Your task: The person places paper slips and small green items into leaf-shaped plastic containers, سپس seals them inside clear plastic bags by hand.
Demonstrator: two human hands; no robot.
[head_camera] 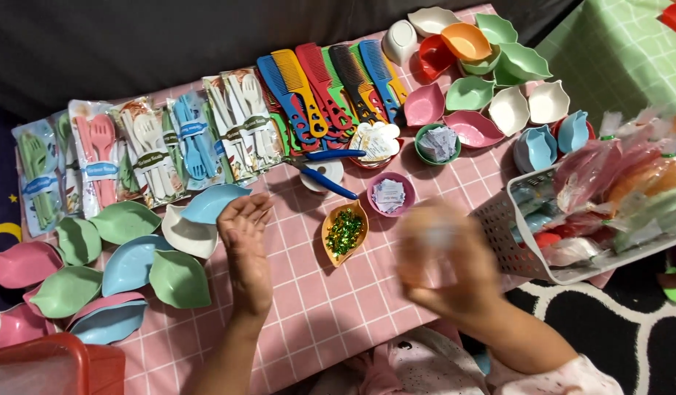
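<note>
**Hand positions relative to the orange leaf dish**

Landmark: the orange leaf dish (344, 232) of green glitter on the pink checked desk (316, 314).

The left hand (246, 245) lies left of the dish, open, palm up, fingers loosely curled. Its fingertips touch the blue leaf dish (210, 202), the nearest of the stacked leaf dishes; that dish's long axis runs left to right.

The right hand (444, 267) sits right of the landmark and is motion-blurred. It appears to grip a pale, roundish object (428, 245); its kind cannot be told.

The white basket (510, 234) stands further right.
</note>
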